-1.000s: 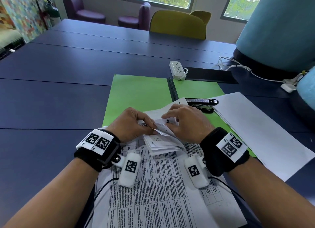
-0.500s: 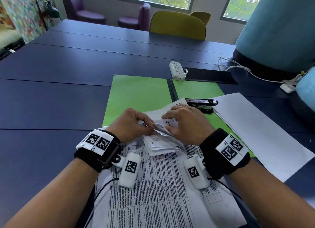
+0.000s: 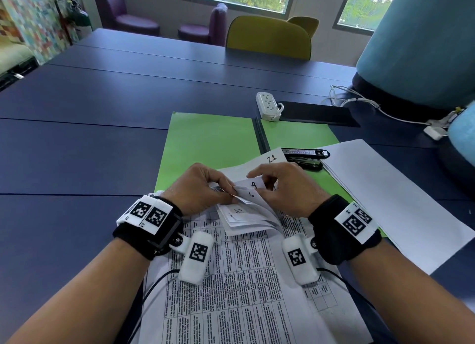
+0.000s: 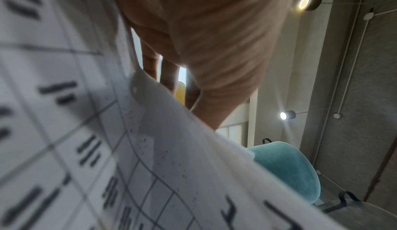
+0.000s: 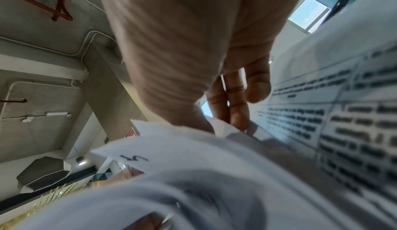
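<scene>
The bundle of papers (image 3: 245,216) lies on the blue surface (image 3: 77,151) in front of the person. Its far end rests over the green folder (image 3: 205,143), and its upper corners are bent back toward the person. The left hand (image 3: 198,187) has a closed grip: thumb and fingers pinch the turned corners together at their left edge. The right hand (image 3: 288,189) also grips paper, with thumb and fingers curled around the corner marked "4". I judge that the person is checking the page numbers one after another. The main risk from here is that two thin corners stick together and pass as one, so a page is missed; a right thumb that slides too fast would cause this. Also, if the left pinch becomes loose, the bent corners will spring flat and the place is lost. A hard pull could crease or tear a corner. Counted: two hands, one bundle, one open folder, one black stapler (image 3: 304,157), one pile of blank sheets (image 3: 385,189), one white power strip (image 3: 267,106). The leaves of the bundle I cannot count; a few written numbers show, among them 21 and 4.
</scene>
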### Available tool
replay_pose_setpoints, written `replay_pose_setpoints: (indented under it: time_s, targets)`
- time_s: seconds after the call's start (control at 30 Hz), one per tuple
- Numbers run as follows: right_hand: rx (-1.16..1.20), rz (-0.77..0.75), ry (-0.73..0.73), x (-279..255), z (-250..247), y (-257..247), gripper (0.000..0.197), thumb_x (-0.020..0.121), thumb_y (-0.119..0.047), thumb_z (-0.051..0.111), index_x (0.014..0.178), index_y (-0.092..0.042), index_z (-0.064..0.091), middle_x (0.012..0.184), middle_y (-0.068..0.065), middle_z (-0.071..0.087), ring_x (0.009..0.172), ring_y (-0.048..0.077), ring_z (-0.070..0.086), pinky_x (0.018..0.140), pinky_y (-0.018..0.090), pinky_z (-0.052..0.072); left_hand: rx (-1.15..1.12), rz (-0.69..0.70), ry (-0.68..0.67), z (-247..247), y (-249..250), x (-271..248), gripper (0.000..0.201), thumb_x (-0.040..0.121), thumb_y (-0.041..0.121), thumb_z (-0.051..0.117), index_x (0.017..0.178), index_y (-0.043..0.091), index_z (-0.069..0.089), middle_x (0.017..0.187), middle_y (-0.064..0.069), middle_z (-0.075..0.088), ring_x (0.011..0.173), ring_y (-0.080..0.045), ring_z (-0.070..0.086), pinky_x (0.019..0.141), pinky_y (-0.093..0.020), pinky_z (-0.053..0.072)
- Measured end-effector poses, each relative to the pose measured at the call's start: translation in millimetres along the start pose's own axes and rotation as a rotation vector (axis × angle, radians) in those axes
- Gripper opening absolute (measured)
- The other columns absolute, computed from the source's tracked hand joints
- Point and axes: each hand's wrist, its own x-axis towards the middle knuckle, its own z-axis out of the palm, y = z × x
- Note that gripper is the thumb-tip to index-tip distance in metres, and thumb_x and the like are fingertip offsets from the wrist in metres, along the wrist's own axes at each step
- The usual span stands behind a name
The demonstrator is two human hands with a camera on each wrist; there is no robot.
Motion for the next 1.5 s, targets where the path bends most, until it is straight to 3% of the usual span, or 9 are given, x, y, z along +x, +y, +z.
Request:
replay_pose_setpoints:
  time_s: [0.27,0.8,0.93,1.03,1.13,1.2,1.27,1.43,1.5]
  targets:
    - [0.028,-0.008,0.009,-1.0,0.1,1.4,0.023,0.082,-0.027,0.074,0.105,-0.033,0.073,0.072,-0.006,0.066,0.068,0.012,0.062,0.072,0.032,0.056,-0.007,-0.009,-0.003,0.0,0.4,-0.5,0.024,0.071,-0.003,0.085,0.066,0.02,0.077,0.08,0.009,0.077,0.075,0.0,0.069,0.073,-0.008,0.049]
    - [0.074,0.04,-0.026,-0.2,1.7,7.7,0.033,0.084,-0.03,0.075,0.117,-0.023,0.072,0.072,-0.013,0.061,0.062,0.0,0.053,0.064,0.011,0.04,0.008,-0.013,-0.01,0.4,-1.6,0.4,0.02,0.071,0.001,0.086,0.069,0.019,0.079,0.087,0.005,0.079,0.079,-0.003,0.071,0.074,-0.009,0.05]
    - [0.039,0.038,-0.06,-1.3,1.1,5.0,0.027,0.092,-0.029,0.066,0.117,-0.023,0.072,0.098,-0.015,0.075,0.074,-0.009,0.062,0.072,0.008,0.044,0.014,-0.019,-0.015,0.9,-2.0,0.4,0.019,0.071,0.002,0.087,0.069,0.02,0.079,0.086,0.007,0.078,0.081,-0.004,0.071,0.076,-0.009,0.05]
    - [0.028,0.018,-0.077,-1.5,0.0,3.1,0.023,0.094,-0.028,0.063,0.115,-0.025,0.073,0.11,-0.013,0.072,0.085,-0.007,0.065,0.076,0.006,0.047,0.018,-0.011,-0.015,1.4,-1.6,0.3,0.025,0.071,0.002,0.087,0.067,0.025,0.078,0.084,0.009,0.078,0.082,-0.004,0.071,0.077,-0.009,0.05]
    - [0.027,0.002,-0.102,-2.1,0.7,4.1,0.019,0.093,-0.032,0.063,0.107,-0.03,0.076,0.091,-0.023,0.07,0.074,-0.008,0.061,0.068,0.012,0.046,0.021,-0.013,-0.014,1.0,-2.1,0.5,0.025,0.071,0.001,0.087,0.066,0.025,0.079,0.084,0.008,0.078,0.082,-0.005,0.071,0.077,-0.01,0.05]
    - [0.013,-0.001,-0.12,-3.0,1.2,5.7,0.019,0.092,-0.034,0.063,0.082,-0.028,0.079,0.084,-0.018,0.064,0.07,0.002,0.059,0.066,0.026,0.05,0.021,-0.018,-0.017,1.1,-2.0,0.3,0.025,0.071,0.003,0.087,0.066,0.025,0.078,0.084,0.009,0.078,0.083,-0.004,0.071,0.076,-0.009,0.049]
    - [-0.037,-0.004,-0.165,-4.2,1.7,6.9,0.035,0.093,-0.031,0.062,0.062,-0.017,0.065,0.086,-0.012,0.06,0.07,0.013,0.058,0.068,0.038,0.053,0.027,-0.019,-0.021,1.2,-1.6,0.2,0.023,0.071,0.005,0.087,0.066,0.025,0.079,0.084,0.01,0.078,0.084,-0.005,0.072,0.076,-0.01,0.049]
    - [0.027,0.007,-0.1,-7.4,6.1,7.3,0.029,0.096,-0.025,0.057,0.072,-0.014,0.069,0.108,-0.01,0.06,0.102,0.011,0.054,0.092,0.038,0.048,0.05,-0.014,0.006,-3.1,0.7,2.3,0.015,0.071,0.016,0.09,0.066,0.025,0.078,0.085,0.004,0.078,0.09,-0.023,0.072,0.089,-0.031,0.055]
    - [0.075,0.037,-0.041,-10.4,8.8,4.5,0.029,0.098,-0.024,0.054,0.07,-0.023,0.062,0.118,-0.009,0.057,0.114,0.011,0.048,0.1,0.036,0.042,0.051,-0.01,0.024,-5.5,2.4,2.7,0.016,0.07,0.02,0.09,0.065,0.027,0.077,0.085,0.007,0.078,0.087,-0.018,0.073,0.093,-0.034,0.054]
